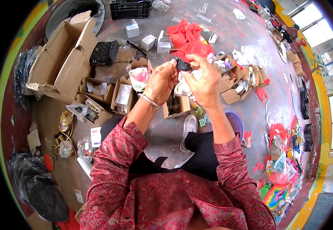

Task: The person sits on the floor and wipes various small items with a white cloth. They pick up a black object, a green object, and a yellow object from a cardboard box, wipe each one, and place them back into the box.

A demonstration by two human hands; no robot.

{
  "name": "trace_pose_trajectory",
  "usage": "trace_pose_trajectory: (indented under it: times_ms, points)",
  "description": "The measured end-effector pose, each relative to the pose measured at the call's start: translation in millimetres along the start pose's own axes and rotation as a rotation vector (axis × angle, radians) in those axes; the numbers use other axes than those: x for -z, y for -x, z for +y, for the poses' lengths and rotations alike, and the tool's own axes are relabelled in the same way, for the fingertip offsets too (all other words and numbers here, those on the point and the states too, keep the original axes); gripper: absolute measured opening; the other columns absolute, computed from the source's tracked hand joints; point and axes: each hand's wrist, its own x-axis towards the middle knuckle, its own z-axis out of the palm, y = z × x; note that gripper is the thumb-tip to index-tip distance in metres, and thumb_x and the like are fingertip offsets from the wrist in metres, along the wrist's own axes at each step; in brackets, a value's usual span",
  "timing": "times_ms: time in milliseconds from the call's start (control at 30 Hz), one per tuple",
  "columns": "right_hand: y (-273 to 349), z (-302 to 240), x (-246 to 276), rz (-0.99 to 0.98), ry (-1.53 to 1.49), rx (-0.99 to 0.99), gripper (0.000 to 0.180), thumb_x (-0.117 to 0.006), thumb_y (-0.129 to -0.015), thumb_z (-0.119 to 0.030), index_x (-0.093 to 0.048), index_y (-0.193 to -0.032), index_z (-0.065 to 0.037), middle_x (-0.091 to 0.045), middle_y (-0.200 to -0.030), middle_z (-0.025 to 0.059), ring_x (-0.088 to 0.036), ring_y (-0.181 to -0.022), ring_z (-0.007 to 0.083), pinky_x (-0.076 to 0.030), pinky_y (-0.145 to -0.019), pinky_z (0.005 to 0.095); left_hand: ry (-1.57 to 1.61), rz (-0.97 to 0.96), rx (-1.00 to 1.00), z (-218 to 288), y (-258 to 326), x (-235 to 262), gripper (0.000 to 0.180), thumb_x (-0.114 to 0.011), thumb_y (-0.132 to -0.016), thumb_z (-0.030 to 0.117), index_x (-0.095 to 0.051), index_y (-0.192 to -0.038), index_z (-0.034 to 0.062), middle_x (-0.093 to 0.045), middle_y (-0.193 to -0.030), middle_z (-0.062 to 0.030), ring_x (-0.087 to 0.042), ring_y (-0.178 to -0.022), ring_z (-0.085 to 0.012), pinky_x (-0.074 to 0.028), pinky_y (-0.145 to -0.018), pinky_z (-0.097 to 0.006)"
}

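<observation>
Here the fingers [191, 61] of both hands meet at the centre of the view, pinched around a small black part [182, 65]. The left hand [159, 82], a metal bangle [150, 101] at its wrist, grips the part from 9 o'clock. The right hand [204, 84] closes on it from 3 o'clock while also clutching a crumpled white plastic bag [182, 88] against the palm. The part is held in the air, above an open small cardboard box [177, 105] on the floor.

Risk, as a judgement: the right hand carries two things at once, so the bag may slip or snag the part. A dropped part would probably be hard to find among the litter below.

Around the hands, at 12 o'clock, lies red wrapping [187, 38] with small white boxes [148, 41]. At 9 to 10 o'clock stand more open cartons [122, 96], a black quilted handbag [104, 53] and a large flattened carton [64, 57]. At 3 o'clock are further filled cartons [237, 82].

The surface is a bare grey concrete floor [231, 34]; the person sits on it. Bright windows [314, 23] light the room from 2 o'clock.
</observation>
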Motion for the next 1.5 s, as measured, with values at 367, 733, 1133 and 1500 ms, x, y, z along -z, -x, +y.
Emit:
trace_pose_trajectory:
  times_ms: [367, 733, 1133, 1500]
  points:
    - [1, 29, 3, -0.325, -0.334, -0.427, 0.019, -0.066, -0.069, -0.009, -0.062, -0.085, 0.000, -0.061, -0.079, 0.0025, -0.055, -0.074, 0.0086, -0.044, -0.069, 0.0234, -0.158, 0.078, -0.085, 5, -4, 1, 0.024, -0.054, -0.087, 0.027, -0.057, -0.078, 0.0051, -0.061, -0.071, -0.0045, -0.055, -0.059, -0.0076, -0.046, -0.055, -0.019]
    - [-6, 3, -2, 0.030, 0.492, 0.431, 0.015, -0.064, -0.069, -0.009, -0.057, -0.082, -0.005, -0.050, -0.086, 0.0071, -0.054, -0.073, 0.0242, -0.044, -0.062, 0.0355, -0.666, 0.223, -0.249, -1, 0, -1, 0.023, -0.059, -0.084, 0.024, -0.059, -0.076, 0.0028, -0.056, -0.065, -0.0003, -0.052, -0.058, -0.0057, -0.045, -0.056, -0.019]
    - [10, 3, -3, 0.110, 0.427, 0.496, 0.028, -0.056, -0.070, -0.005, -0.057, -0.098, -0.002, -0.057, -0.093, 0.0091, -0.055, -0.076, 0.0253, -0.045, -0.068, 0.0336, -0.576, 0.364, -0.193, -1, -3, 2, 0.028, -0.058, -0.084, 0.025, -0.057, -0.068, 0.0010, -0.055, -0.058, -0.0027, -0.049, -0.050, -0.0075, -0.037, -0.045, -0.020]
    - [4, -6, 2, 0.054, 0.130, 0.113, 0.016, -0.058, -0.074, -0.003, -0.059, -0.090, -0.005, -0.055, -0.085, 0.0096, -0.058, -0.071, 0.0244, -0.046, -0.063, 0.0314, -0.888, 0.315, -0.354, -3, -4, 2, 0.033, -0.057, -0.084, 0.026, -0.054, -0.061, 0.0028, -0.049, -0.053, 0.0007, -0.042, -0.048, -0.0060, -0.033, -0.045, -0.022]
